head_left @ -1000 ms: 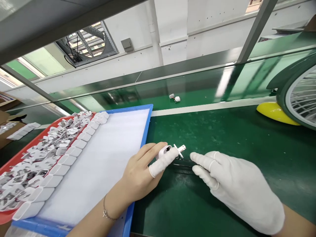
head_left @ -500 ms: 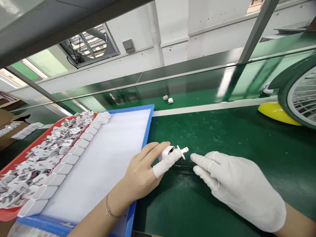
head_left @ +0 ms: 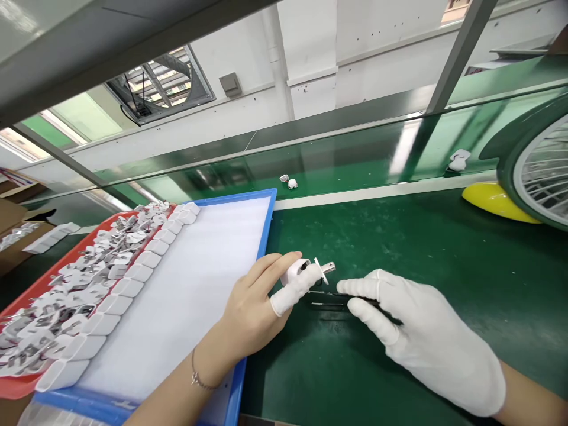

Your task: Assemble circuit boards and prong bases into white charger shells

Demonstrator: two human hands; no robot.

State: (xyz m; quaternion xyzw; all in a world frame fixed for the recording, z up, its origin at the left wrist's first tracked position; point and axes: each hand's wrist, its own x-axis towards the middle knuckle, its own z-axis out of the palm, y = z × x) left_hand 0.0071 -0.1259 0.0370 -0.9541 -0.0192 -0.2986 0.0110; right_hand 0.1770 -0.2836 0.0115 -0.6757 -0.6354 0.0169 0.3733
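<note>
My left hand point(head_left: 255, 305), bare with a white finger cot on the thumb, pinches a small white plug piece point(head_left: 298, 269) whose metal prongs point(head_left: 326, 267) point right. It hovers just above the green mat point(head_left: 399, 236), beside the blue tray's right edge. My right hand point(head_left: 426, 346), in a white glove, lies low on the mat with the forefinger and thumb reaching left. A thin dark tool point(head_left: 331, 300) runs between those two fingers, and its tip lies just below the plug's prongs.
The blue tray point(head_left: 266, 219) holds a white foam sheet with a row of white plug housings point(head_left: 133, 275) along its left side. Left of it, a red tray point(head_left: 53, 266) is heaped with parts. Loose white parts point(head_left: 288, 180) ride the belt behind. A fan on a yellow base point(head_left: 497, 204) stands at the right.
My right hand's fingers slid left along the dark tool and closed on it. The left hand stayed nearly still with the plug piece. The loose parts on the belt drifted left.
</note>
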